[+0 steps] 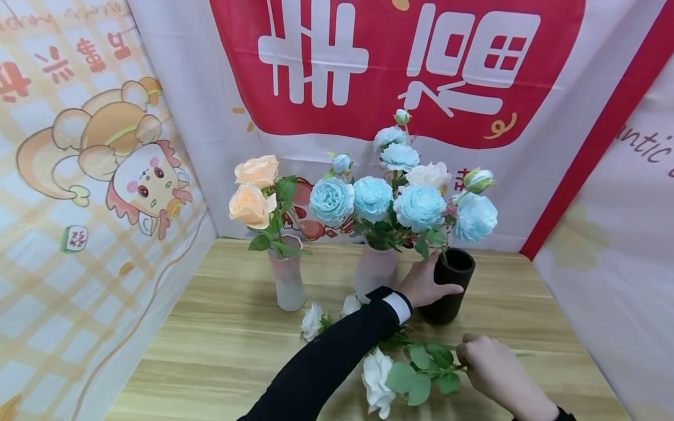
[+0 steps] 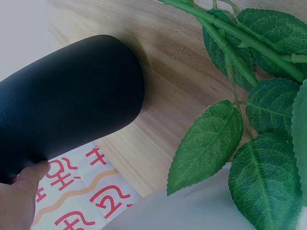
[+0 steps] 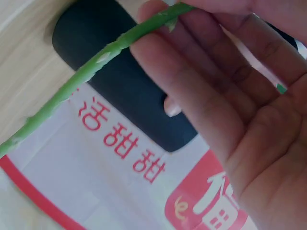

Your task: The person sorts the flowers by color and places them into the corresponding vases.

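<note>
My left hand (image 1: 423, 285) grips the upper part of a black cylindrical vase (image 1: 451, 295), its thumb lying across the near side below the rim. In the left wrist view the thumb shows at the side of the vase (image 2: 81, 91). At the lower right, my right hand (image 1: 491, 367) pinches the stem of a white artificial rose (image 1: 377, 383), whose head points left and whose green leaves (image 1: 416, 380) spread beside it. The right wrist view shows the thorny green stem (image 3: 79, 76) between thumb and fingers, crossing in front of the black vase.
A pink-and-white vase (image 1: 368, 272) with blue roses (image 1: 419, 207) stands just left of the black one. Further left, another pink-and-white vase (image 1: 289, 286) holds peach roses (image 1: 248, 204). More white flowers (image 1: 312, 321) lie on the wooden table (image 1: 210, 345), partly behind my left sleeve. Printed cloths enclose the table.
</note>
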`<state>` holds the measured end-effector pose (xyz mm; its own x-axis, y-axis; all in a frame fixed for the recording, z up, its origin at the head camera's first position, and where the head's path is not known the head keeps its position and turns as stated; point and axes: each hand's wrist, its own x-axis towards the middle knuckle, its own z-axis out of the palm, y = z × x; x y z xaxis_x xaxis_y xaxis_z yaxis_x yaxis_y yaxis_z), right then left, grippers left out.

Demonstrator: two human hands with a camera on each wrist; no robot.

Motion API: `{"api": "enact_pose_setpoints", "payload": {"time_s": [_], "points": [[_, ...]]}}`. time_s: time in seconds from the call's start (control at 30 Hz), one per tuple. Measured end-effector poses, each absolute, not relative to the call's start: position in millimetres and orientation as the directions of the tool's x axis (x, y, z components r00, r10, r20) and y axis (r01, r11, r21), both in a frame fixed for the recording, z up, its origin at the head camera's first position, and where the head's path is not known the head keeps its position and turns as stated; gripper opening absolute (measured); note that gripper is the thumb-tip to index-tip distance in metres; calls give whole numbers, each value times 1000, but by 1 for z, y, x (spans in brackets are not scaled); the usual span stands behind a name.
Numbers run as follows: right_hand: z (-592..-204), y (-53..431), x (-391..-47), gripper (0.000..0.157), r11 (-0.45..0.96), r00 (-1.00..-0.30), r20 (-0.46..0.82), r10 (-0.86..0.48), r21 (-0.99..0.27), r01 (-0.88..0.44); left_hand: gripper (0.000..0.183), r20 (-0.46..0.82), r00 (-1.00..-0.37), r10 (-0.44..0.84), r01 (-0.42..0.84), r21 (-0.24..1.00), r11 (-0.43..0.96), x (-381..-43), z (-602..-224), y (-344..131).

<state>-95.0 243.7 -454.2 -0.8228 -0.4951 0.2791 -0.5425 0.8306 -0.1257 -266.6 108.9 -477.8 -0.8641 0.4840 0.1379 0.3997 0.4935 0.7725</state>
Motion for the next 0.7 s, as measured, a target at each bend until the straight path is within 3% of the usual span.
{"api": "enact_pose_setpoints", "payload": {"time_s": [0.17,0.47,0.53,0.63,0.7], "points": [[-452,249,-91,47,816,-794,392,-464,-158,-556,95,150,-860,487,409,774,484,-268,-477,109],[-455,257,-98,40,719,-617,642,-456,-144,-681,94,162,-864,476,411,773,483,-268,-474,106],[-454,261,-99,36,699,-584,688,-431,-156,-698,95,153,-860,487,413,769,488,-267,-474,106],[-451,266,-97,8,708,-581,727,-366,-187,-681,95,154,-852,501,424,765,485,-267,-476,106],[-449,268,-93,26,728,-596,743,-304,-223,-648,95,166,-840,516,441,764,471,-268,-478,106]]}}
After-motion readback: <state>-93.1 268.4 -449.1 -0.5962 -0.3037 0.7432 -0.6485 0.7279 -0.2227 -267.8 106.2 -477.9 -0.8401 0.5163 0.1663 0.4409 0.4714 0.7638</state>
